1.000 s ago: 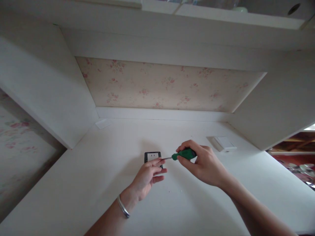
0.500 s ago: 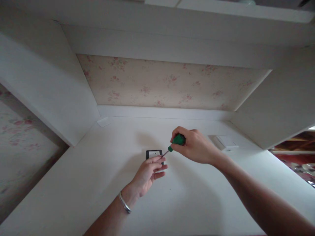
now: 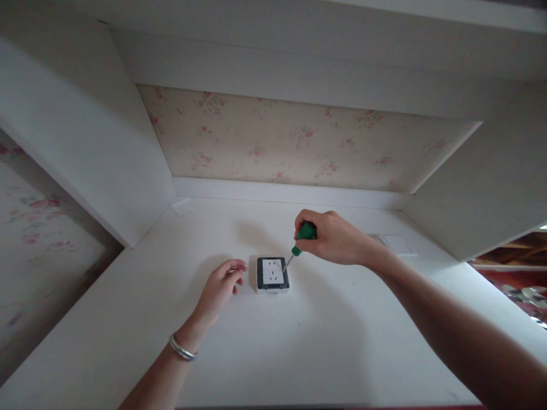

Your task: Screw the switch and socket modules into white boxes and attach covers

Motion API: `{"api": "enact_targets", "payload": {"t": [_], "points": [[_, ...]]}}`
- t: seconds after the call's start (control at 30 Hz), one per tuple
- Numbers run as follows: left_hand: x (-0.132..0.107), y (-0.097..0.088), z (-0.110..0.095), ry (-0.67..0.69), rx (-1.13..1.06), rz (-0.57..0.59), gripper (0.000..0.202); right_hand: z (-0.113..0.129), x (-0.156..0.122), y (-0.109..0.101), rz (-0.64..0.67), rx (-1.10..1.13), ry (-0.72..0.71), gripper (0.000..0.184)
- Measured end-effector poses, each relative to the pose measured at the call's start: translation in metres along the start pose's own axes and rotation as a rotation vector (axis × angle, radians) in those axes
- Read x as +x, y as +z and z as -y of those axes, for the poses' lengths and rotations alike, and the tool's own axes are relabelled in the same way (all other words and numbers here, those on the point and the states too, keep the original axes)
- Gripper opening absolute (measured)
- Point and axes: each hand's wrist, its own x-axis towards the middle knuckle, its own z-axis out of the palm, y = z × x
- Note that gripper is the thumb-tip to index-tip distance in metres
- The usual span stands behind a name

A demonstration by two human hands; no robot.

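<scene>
A power socket (image 3: 272, 274) with a white face and dark frame sits on the white surface, its slots in full view. My right hand (image 3: 327, 236) is closed round the green handle of a screwdriver (image 3: 306, 232). The metal shaft slants down to the left, and its tip meets the right side of the socket's frame. Whether a screw is under the tip is too small to tell. Left of the socket, apart from it, my left hand (image 3: 220, 287) hovers with loosely bent fingers and nothing visible in them. A silver bracelet (image 3: 183, 348) circles that wrist.
A flat white object (image 3: 397, 245) lies on the white surface (image 3: 239, 364) behind my right forearm. Another small white piece (image 3: 184, 206) is at the back left corner. White panels (image 3: 491, 188) stand at both sides, with floral wallpaper (image 3: 299, 136) behind.
My left hand has drawn away from the socket to the left, uncovering its face. The right hand keeps the screwdriver at the socket's right side. The camera view has shifted slightly.
</scene>
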Motion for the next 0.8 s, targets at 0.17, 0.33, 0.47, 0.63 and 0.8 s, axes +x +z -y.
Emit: {"api": "enact_targets", "payload": {"t": [0.17,0.33,0.47,0.63,0.8], "points": [[-0.009,0.010,-0.002,0.104,0.120,0.103,0.045,0.005,0.003,-0.001,0.026,-0.024,-0.042,0.013],[-0.001,0.019,0.012,0.315,0.327,0.246,0.100,0.009,0.008,-0.001,0.052,-0.052,-0.070,0.013],[0.015,0.024,0.021,0.399,0.469,0.296,0.104,0.011,0.008,-0.001,0.068,-0.055,-0.083,0.013],[0.017,0.025,0.019,0.453,0.513,0.276,0.090,0.015,-0.001,-0.003,0.099,-0.070,-0.102,0.014],[0.013,0.026,0.015,0.432,0.450,0.262,0.086,0.016,-0.006,-0.005,0.106,-0.065,-0.131,0.015]]}}
